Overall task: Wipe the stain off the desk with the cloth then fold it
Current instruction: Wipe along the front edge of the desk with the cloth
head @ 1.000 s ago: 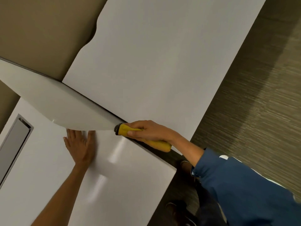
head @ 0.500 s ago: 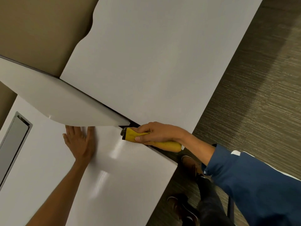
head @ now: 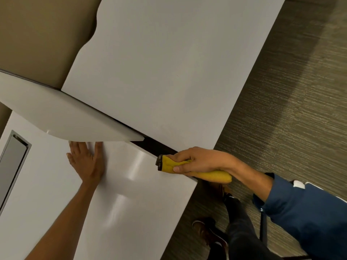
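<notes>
My right hand point(head: 199, 160) is shut on a bunched yellow cloth point(head: 214, 176) with a dark end, pressed against the near desk's far edge close to its right corner. The white near desk point(head: 131, 207) shows glossy reflections; no stain is visible on it. My left hand point(head: 86, 162) lies flat and open on the desk, fingers spread, its fingertips tucked under the lower rim of a white divider panel point(head: 62, 119).
A second white desk point(head: 169, 68) lies beyond a dark gap point(head: 152, 145). A grey cable slot point(head: 13, 166) sits at the desk's left. Carpet point(head: 291, 109) runs along the right, with my legs and shoes point(head: 212, 233) below the desk corner.
My right hand has slid the yellow cloth along the desk's far edge toward the right corner. My left hand has stayed flat in place.
</notes>
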### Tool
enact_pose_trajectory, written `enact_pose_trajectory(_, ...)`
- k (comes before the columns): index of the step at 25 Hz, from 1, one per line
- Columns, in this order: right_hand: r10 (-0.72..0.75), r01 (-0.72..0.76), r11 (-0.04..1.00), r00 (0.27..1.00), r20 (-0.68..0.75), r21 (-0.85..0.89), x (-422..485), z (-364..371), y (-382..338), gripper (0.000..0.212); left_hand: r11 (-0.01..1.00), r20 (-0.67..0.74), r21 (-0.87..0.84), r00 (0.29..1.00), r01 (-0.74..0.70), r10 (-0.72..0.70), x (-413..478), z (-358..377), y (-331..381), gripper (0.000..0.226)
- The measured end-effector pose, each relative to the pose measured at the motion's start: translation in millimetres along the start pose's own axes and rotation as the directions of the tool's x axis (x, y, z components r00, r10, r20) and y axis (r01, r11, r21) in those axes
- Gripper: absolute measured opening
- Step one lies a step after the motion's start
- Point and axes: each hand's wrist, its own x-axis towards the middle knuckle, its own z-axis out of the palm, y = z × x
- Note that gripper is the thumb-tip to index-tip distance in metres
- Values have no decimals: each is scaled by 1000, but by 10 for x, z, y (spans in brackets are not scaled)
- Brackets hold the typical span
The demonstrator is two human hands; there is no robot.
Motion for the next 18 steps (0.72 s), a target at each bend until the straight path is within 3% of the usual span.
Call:
enact_pose_trajectory(3,4,-4,1000,1000,7,12,-205,26,107,30,1000,11,3,1000,9,-9,-9,1,5,73)
enact_pose_trajectory(11,-4,4,1000,1000,-7,-6,-681,137,359,36,999,17,28,1000,20,-20,-21,-15,44,75)
enact_pose_trajectory(15,-46,46,998,999,-4,42,-817,167,386,18,999,12,20,1000,28,-28,-18,-22,53,77)
enact_pose_trajectory(18,-19,19,998,1000,-1,60,-895,148,451,26,1000,4,9,1000,23,-23,-14,-23,45,75)
